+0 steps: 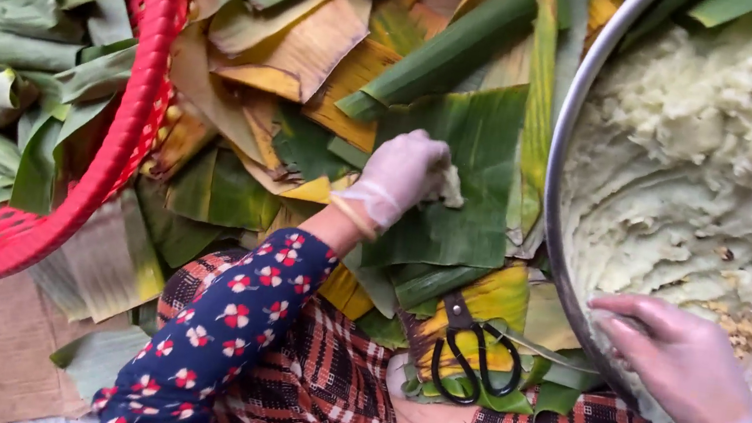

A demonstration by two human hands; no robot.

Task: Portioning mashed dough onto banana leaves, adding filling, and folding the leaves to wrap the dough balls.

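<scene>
The gloved left hand (396,178) pinches a lump of pale dough (449,188) over a green banana leaf (465,170). The gloved right hand (682,364), fingers loosely curled, rests on the metal basin's rim (567,120). Leaves carpet the floor beside a red basket (136,105) and black scissors (469,352).

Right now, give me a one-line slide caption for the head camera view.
Gloved left hand presses a dough lump onto a banana leaf; gloved right hand rests at the dough bowl.

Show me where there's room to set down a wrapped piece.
Free: the green banana leaf right of the left hand, bordered by the metal basin. Crowded: the scissors patch and the red basket, full of folded leaves.
</scene>
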